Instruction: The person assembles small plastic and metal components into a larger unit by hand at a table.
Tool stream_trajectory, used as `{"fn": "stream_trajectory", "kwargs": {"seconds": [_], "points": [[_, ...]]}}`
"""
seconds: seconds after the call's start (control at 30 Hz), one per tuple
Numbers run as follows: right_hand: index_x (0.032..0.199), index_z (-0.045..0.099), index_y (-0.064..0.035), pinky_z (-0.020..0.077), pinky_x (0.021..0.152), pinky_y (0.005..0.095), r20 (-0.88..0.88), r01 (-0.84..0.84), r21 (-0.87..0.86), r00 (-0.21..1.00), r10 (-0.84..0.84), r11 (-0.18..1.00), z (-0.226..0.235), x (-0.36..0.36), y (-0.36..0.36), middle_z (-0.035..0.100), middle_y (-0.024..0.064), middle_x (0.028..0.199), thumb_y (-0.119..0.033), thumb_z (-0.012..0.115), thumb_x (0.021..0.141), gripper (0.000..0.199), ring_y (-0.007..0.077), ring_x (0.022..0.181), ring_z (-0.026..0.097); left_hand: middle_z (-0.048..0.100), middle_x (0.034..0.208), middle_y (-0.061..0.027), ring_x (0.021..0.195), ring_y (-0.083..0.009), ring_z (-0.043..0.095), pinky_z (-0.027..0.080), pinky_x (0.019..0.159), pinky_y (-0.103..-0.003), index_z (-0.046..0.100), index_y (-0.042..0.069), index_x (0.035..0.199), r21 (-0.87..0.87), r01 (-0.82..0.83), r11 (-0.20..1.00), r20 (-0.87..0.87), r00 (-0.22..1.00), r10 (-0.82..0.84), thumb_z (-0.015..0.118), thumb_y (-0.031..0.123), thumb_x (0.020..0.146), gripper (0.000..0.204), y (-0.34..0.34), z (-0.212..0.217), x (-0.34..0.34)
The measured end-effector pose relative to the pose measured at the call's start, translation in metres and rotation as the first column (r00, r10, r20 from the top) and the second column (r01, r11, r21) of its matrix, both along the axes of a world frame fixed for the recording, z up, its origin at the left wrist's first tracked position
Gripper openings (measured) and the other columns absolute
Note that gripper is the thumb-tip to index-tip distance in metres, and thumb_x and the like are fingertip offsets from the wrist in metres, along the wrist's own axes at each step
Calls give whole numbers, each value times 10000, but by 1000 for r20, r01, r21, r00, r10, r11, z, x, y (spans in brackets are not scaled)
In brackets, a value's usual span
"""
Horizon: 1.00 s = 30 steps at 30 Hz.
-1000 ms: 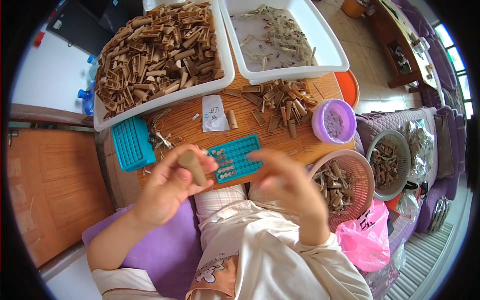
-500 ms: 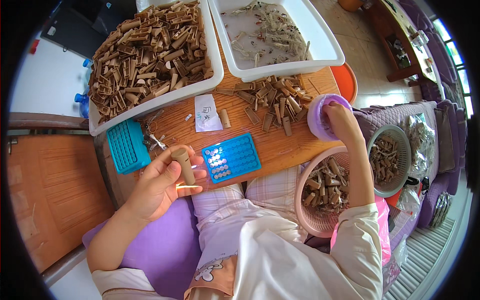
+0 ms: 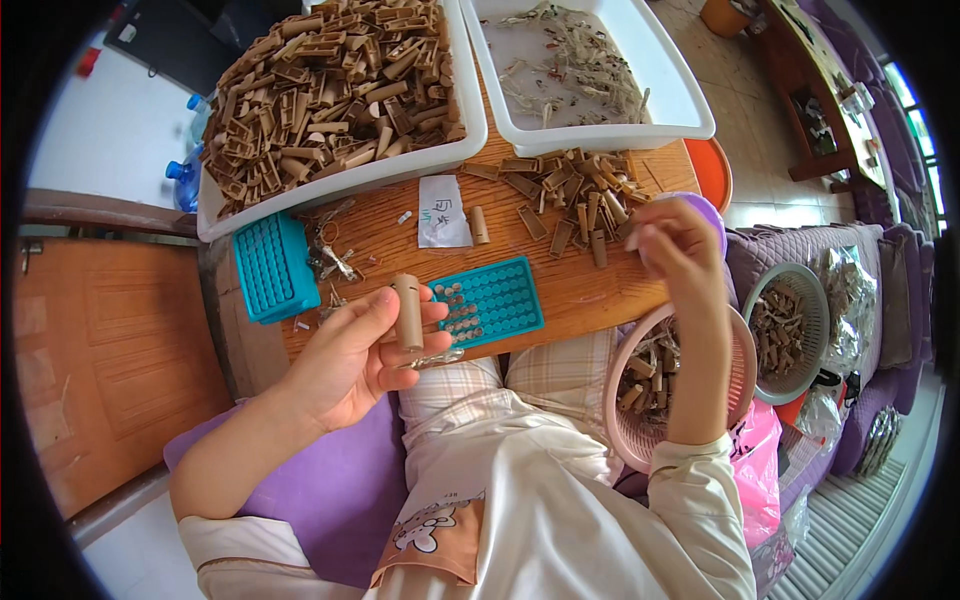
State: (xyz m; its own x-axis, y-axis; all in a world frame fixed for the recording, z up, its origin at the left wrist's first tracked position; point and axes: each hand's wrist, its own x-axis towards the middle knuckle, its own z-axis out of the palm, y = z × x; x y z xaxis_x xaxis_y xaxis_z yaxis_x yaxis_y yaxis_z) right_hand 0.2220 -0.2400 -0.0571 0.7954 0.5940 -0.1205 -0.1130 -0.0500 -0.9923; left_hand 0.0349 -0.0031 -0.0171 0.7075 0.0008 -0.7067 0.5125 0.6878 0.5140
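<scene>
My left hand (image 3: 360, 355) grips a tan plastic tube (image 3: 408, 312) between thumb and fingers, held upright over the front of the table. A shiny metal piece (image 3: 440, 358) shows under its fingers. Just right of that hand lies a turquoise tray (image 3: 510, 300) of round pockets, several of them at the left filled with small silvery discs (image 3: 458, 312). My right hand (image 3: 675, 240) is raised beside a lilac tub (image 3: 710, 215) that it partly hides. Its thumb and fingers are pinched together; what is between them is too small to name.
Loose tan half-shells (image 3: 560, 190) lie beyond the tray. A white bin (image 3: 465, 140) heaped with such shells and another white bin (image 3: 690, 125) with clear wiry pieces stand behind. Turquoise trays (image 3: 275, 270) are stacked at left; a pink basket (image 3: 740, 370) and grey basket (image 3: 822, 340) stand right.
My right hand has come up out of the lilac tub and moved slightly left with its fingers pinched. My left hand has turned the tan tube, and the view has shifted a little.
</scene>
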Motion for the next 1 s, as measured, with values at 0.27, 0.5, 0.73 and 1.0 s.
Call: {"fn": "stream_trajectory", "kwargs": {"seconds": [0.27, 0.5, 0.73, 1.0], "points": [[838, 489, 8, 427, 671, 205, -115, -50, 353, 989, 96, 934, 0, -100, 99, 533, 89, 969, -27, 502, 817, 43, 88, 803, 518, 509, 1085, -111, 933, -214, 564, 535, 557, -230, 397, 48, 1153, -4, 77, 997, 85, 993, -77, 412, 364, 863, 429, -3, 7, -10], [828, 462, 46, 507, 679, 251, -8, 8, 342, 1000, -5, 940, 8, -120, 102, 568, 128, 935, 27, 479, 809, 32, 150, 798, 591, 501, 1111, -114, 939, -222, 563, 530, 582, -227, 348, 51, 1188, 26, 189, 982, 134, 972, -191, 371, 373, 875, 450, -4, 16, -14], [786, 497, 45, 506, 643, 250, 254, 8, 273, 964, -80, 962, 10, -123, 97, 596, 132, 860, 70, 509, 771, 32, 162, 763, 603, 517, 1091, -100, 899, -182, 580, 496, 501, -198, 331, 72, 1209, 92, 257, 962, 87, 960, -265, 393, 370, 870, 456, -6, 21, -15], [782, 514, 21, 491, 616, 257, 291, 50, 288, 947, -137, 956, 12, -125, 93, 605, 126, 833, 80, 534, 744, 73, 177, 729, 603, 510, 1084, -79, 916, -199, 574, 504, 521, -220, 319, 78, 1225, 93, 286, 954, 131, 946, -296, 406, 378, 861, 480, -6, 20, -15]]}}
